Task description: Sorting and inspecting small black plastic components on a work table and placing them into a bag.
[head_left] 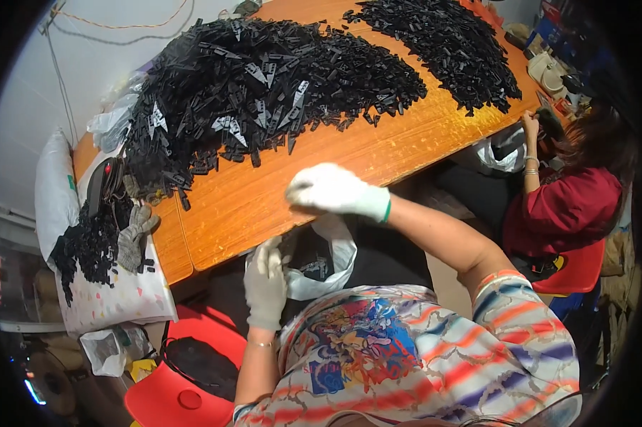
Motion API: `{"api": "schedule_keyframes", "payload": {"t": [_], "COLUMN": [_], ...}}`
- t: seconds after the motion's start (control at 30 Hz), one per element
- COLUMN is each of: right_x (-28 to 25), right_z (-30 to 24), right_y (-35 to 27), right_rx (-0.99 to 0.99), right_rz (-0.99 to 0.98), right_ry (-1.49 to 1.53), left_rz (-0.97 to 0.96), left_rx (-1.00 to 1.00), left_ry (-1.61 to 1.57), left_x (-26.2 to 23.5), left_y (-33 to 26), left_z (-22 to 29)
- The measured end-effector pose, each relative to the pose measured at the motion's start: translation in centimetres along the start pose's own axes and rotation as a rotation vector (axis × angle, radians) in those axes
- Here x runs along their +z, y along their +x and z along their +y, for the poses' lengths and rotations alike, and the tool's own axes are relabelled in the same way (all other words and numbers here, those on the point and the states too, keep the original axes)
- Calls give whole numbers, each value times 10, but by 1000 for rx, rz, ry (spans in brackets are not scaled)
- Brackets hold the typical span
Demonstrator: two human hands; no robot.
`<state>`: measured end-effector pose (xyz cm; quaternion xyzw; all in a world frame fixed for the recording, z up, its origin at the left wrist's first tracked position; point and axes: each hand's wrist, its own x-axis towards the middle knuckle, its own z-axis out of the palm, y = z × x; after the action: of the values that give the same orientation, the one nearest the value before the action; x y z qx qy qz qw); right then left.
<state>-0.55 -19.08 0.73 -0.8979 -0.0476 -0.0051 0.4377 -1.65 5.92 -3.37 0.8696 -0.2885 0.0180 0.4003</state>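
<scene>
A white plastic bag (338, 267) hangs open in my lap, just below the table edge, with some black pieces inside. My left hand (265, 281), in a pale knitted glove, is at the bag's left rim, its fingers closed on the plastic. Over the table's front edge, above the bag, is my right hand (331, 188) in a white glove with a green cuff. Its fingers are curled and slightly blurred; anything inside them is hidden. Beyond my hands a large heap of small black plastic pieces (214, 92) covers the table, with several lighter grey pointed ones mixed in.
The orange wooden table (250, 196) carries a second black heap (449, 57) at the far right. A co-worker in a red top (566, 206) sits at right beside another bag (502, 153). Left are a grey glove (136, 238), a white sack (56, 185) and a red chair (193, 352).
</scene>
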Motion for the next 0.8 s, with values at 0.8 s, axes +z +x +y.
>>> {"api": "schedule_keyframes", "payload": {"t": [0.8], "right_x": [-34], "right_z": [54], "right_y": [22], "right_rx": [-12], "right_rz": [404], "right_ry": [-329], "left_rz": [144], "left_rx": [-201], "left_ry": [202], "left_x": [30], "left_y": [161], "left_z": [4]}}
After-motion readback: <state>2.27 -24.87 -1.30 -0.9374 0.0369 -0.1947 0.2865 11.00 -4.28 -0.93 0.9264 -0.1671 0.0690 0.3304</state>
